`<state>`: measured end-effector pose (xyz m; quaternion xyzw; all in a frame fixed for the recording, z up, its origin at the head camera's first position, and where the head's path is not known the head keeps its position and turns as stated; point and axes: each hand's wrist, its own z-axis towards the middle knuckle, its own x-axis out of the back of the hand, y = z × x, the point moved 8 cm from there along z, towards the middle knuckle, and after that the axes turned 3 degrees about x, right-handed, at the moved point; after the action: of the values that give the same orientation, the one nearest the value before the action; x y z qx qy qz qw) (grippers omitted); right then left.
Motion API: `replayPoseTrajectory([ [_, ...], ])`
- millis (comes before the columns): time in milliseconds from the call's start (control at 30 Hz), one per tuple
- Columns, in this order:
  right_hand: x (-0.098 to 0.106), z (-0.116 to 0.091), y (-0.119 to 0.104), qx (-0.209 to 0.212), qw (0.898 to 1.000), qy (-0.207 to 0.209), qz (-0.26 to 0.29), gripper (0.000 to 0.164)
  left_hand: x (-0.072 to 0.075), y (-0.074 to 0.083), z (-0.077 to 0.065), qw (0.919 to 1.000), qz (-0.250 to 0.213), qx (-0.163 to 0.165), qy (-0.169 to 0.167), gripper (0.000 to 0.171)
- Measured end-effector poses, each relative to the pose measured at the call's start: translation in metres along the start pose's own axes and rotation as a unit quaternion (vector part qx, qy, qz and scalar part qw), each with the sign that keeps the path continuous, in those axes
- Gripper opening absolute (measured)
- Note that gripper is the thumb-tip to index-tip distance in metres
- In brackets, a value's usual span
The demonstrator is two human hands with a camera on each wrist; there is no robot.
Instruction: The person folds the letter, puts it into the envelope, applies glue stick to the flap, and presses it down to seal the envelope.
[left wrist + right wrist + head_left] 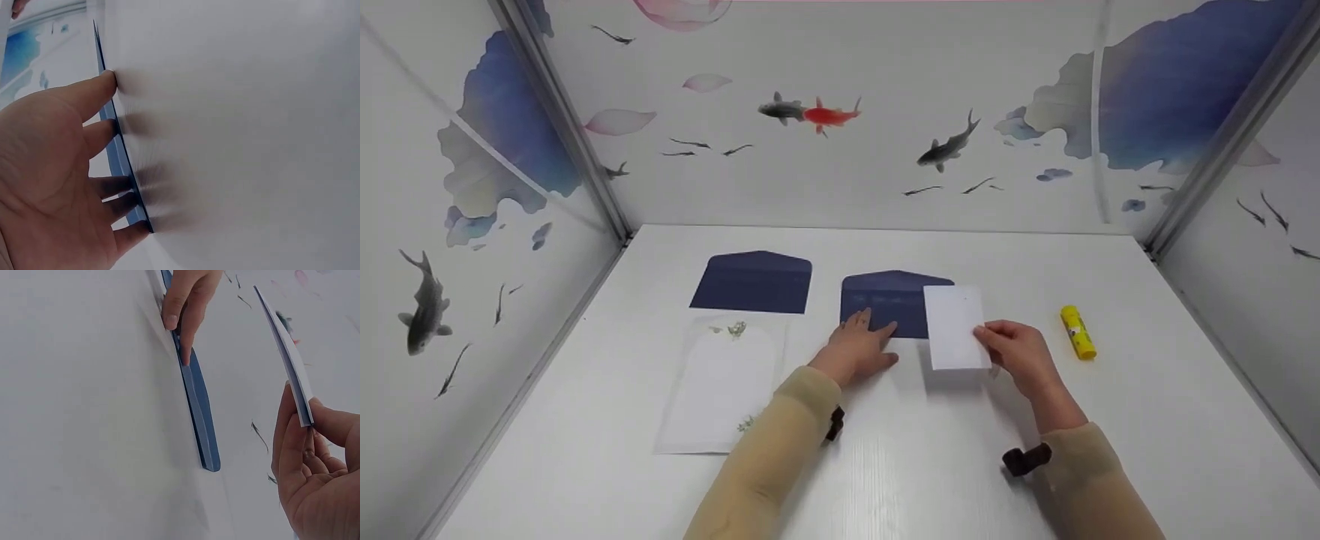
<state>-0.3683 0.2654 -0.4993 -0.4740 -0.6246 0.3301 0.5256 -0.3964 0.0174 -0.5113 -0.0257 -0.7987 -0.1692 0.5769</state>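
With fingers spread, my left hand [855, 352] rests its fingertips on a dark blue envelope [896, 283] lying flap up on the table. In the left wrist view, the fingertips [109, 84] press along the blue edge. My right hand [1024, 356] pinches a folded white card [956, 330] between thumb and fingers at its right edge. The card is raised above the table and overlaps the envelope's right part in the head view. From the right wrist camera, the folded card [289, 363] appears edge-on, its layers slightly apart, right of the envelope [199, 410].
A second dark blue envelope [751, 285] lies at the back left. In front of it is a pale, translucent-edged sheet [720, 390] with small green sprigs, partly under the left forearm. A yellow glue stick [1078, 332] lies at the right. Printed walls [840, 172] enclose the white table.
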Motion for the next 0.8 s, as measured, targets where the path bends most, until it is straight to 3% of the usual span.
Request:
replayPoseTrajectory([
  [267,0.009,0.005,0.005,0.006,1.0,0.013,0.002,0.052,-0.01,0.01,-0.028,0.9995,0.02,-0.019,-0.014,0.067],
  [800,0.017,0.006,0.021,0.004,1.0,-0.002,-0.011,0.056,-0.029,0.025,-0.088,0.9966,0.024,-0.049,-0.063,0.071],
])
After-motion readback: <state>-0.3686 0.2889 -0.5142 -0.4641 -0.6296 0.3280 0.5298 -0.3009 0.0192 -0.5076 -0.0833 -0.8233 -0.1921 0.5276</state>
